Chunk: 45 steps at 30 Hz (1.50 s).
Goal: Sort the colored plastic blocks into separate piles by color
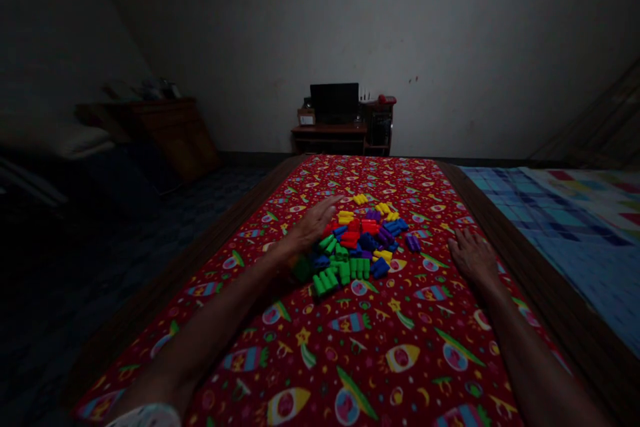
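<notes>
A loose heap of toy building blocks in green, blue, red, yellow and purple lies on a red patterned cloth (340, 360). My left hand (313, 223) is at the heap's left edge, fingers stretched out towards the far side, with no block seen in it. Near its wrist are green blocks (326, 281), and a yellow block (345, 217) lies just right of its fingers. My right hand (474, 255) rests on the cloth to the right of the heap, fingers spread. Nearest to it is a purple block (413, 243), apart from the fingers.
The cloth covers a long table with a dark brown edge (505, 233). Beyond it, a desk (330, 128) with a black monitor (335, 103) stands against the wall. A wooden cabinet (175, 137) is at the left; blue checked bedding (530, 220) lies at the right.
</notes>
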{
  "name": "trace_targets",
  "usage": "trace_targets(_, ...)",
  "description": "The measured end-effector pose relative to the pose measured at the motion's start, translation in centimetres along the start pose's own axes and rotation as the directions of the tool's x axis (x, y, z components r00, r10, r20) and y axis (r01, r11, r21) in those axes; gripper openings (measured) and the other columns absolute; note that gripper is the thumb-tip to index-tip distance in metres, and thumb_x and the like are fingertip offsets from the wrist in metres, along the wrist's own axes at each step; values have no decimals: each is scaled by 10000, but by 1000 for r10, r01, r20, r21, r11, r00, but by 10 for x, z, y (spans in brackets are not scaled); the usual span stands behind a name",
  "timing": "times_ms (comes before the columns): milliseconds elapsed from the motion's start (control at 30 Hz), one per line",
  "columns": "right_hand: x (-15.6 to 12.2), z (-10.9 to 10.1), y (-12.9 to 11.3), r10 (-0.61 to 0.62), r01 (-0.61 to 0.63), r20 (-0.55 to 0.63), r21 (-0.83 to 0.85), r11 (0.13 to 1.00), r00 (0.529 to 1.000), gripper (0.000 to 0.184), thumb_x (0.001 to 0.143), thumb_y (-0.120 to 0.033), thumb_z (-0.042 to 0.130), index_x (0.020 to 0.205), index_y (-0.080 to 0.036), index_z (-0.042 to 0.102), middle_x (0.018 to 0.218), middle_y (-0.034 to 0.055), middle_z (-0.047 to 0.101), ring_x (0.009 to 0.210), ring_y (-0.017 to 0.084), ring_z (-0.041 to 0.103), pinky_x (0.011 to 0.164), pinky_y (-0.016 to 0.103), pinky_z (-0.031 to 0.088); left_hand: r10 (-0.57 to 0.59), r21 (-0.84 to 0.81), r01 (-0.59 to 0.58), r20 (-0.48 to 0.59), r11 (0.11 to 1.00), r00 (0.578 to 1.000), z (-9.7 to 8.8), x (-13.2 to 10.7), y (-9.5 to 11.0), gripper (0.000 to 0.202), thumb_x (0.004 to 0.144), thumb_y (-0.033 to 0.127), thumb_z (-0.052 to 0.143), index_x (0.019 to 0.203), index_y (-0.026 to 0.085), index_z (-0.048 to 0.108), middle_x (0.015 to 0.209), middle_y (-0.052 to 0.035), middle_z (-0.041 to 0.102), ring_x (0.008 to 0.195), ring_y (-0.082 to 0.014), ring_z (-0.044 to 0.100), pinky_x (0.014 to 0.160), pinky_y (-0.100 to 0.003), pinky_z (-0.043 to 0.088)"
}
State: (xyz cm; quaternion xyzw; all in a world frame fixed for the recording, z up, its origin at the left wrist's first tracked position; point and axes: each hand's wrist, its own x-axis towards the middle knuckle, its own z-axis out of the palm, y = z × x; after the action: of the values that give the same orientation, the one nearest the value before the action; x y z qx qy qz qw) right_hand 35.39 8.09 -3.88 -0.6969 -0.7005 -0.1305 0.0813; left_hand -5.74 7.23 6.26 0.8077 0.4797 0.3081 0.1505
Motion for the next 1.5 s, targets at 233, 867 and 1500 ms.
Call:
trace_targets(233,1,-2,-6,54,-53,23,-25,998,998,540,960,-365,243,1382,-123,477,1438,158,466,1316,307,411,1048,456,323,-283,303,244,89,921,955,-12,-135,-81,1125,657,754,602,1525,188,166,1577,-187,190,1436,-402,175,1131,-565,244)
trace_targets(867,-2,-14,-12,49,-49,-1,-43,998,999,538,969,-347,233,1364,-88,491,1411,155,501,1295,303,441,1050,440,332,107,6,-109,113,994,988,77,23,6,1109,638,640,737,1521,298,161,1606,-124,81,1456,-405,34,1149,-590,168)
trace_targets(1500,-3,-14,-15,73,-73,5,-13,997,997,495,971,-318,281,1369,-105,486,1429,156,481,1329,284,399,1061,418,307,-28,70,29,-19,997,999,83,32,-31,562,1000,438,86,1505,235,225,1534,-70,350,1445,-195,236,1169,-434,258)
